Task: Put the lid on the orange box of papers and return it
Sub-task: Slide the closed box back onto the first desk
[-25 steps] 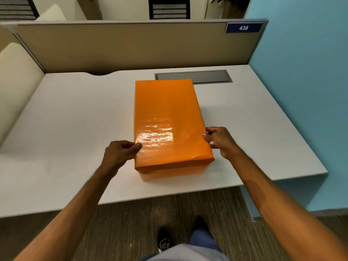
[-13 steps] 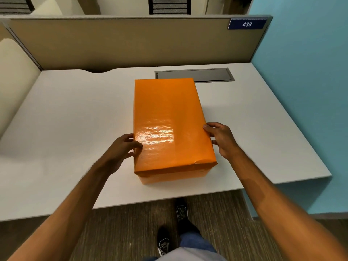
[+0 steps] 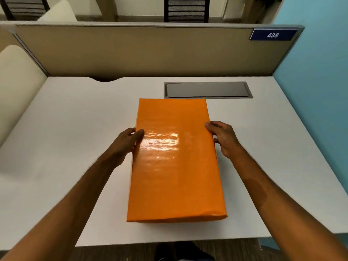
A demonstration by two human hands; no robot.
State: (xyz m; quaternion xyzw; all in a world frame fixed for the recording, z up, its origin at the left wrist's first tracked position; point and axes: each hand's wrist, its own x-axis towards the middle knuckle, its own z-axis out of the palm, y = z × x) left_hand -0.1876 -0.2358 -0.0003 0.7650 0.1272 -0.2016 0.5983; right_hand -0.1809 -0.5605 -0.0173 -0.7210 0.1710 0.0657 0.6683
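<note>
The orange box (image 3: 175, 176) lies lengthwise on the white desk (image 3: 71, 140), its glossy lid covering the whole top, so the papers are hidden. My left hand (image 3: 128, 142) clasps the box's left long side, thumb on the lid's edge. On the opposite long side, my right hand (image 3: 223, 137) holds it with the thumb on the lid and fingers down the side. Both hands sit about midway along the box.
A grey cable flap (image 3: 207, 90) is set into the desk just beyond the box. A tan partition (image 3: 141, 51) with a blue 438 sign (image 3: 273, 35) closes the back, a blue wall (image 3: 316, 102) the right. Cream panel (image 3: 17, 85) on the left.
Both hands have slid forward along the box's sides, from near its front end to about its middle. The view has moved closer over the desk, and the box fills more of it.
</note>
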